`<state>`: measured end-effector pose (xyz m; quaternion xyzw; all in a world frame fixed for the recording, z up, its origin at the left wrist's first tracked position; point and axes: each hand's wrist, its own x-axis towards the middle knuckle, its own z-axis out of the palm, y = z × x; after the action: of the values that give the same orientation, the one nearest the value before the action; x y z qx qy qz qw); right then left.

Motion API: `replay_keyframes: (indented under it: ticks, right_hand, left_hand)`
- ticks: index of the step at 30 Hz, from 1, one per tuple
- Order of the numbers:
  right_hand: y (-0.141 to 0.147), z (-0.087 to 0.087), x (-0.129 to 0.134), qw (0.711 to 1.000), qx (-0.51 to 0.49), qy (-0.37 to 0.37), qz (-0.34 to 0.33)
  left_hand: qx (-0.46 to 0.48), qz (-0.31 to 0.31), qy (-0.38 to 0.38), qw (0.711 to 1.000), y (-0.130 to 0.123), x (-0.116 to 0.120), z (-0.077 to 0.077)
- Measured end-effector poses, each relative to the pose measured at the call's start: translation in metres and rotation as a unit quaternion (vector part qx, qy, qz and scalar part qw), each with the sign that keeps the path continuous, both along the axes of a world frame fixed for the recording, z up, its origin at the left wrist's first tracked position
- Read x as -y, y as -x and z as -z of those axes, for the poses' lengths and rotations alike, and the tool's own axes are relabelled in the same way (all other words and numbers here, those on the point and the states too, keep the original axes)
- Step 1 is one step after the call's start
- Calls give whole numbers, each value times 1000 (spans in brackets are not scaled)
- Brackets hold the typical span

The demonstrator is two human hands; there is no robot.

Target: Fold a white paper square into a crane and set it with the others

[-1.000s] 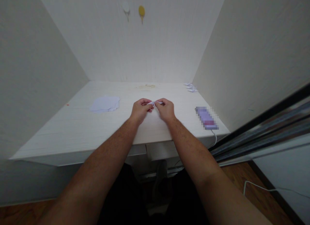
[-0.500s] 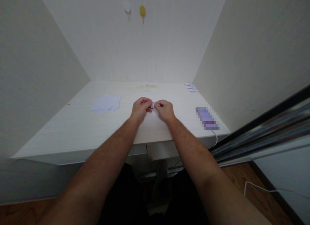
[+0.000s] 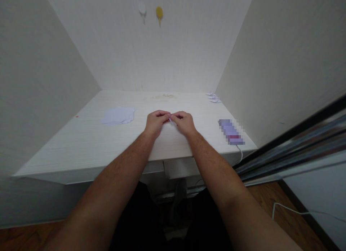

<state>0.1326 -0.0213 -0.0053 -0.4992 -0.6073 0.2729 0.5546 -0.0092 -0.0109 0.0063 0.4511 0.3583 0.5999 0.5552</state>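
Observation:
A small folded piece of white paper point(image 3: 171, 120) is pinched between my two hands over the middle of the white desk point(image 3: 94, 146). My left hand point(image 3: 156, 122) grips it from the left, thumb and fingertips together. From the right, my right hand point(image 3: 184, 122) pinches the same paper, its fingertips touching those of the left. Most of the paper is hidden behind the fingers, so its folded shape cannot be made out. To the left lies a loose stack of white paper sheets point(image 3: 118, 115). Several small folded paper pieces point(image 3: 214, 98) with pointed ends sit at the far right.
A blurred-out phone-like object point(image 3: 231, 132) with a white cable point(image 3: 240, 154) lies near the desk's right edge. Walls enclose the desk at the back and both sides. A white hook point(image 3: 142, 8) and a yellow hook point(image 3: 159, 12) are on the back wall.
My fingertips have come closer together around the folded paper, and less of it shows between them. My left fingers have curled in slightly. The stack and the folded pieces have stayed put.

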Motion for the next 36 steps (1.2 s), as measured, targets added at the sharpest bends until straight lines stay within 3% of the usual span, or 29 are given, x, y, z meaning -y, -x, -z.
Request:
replay_keyframes:
  ticks: [7,13,22,31,36]
  right_hand:
    - [1,-1,1,1000,-14,10,3]
    - [4,-5,4,998,45,-12,46]
    - [6,-3,6,994,102,-11,36]
    - [5,-4,5,996,87,2,19]
    - [4,-5,7,995,71,-56,35]
  left_hand:
    - [-18,-5,0,1000,0,-1,0]
    - [-88,-38,-15,995,0,-4,5]
    - [-177,-68,-32,981,-1,-1,2]
    - [-108,-97,-1,989,2,-7,6]
    - [-20,-105,25,994,1,-6,1]
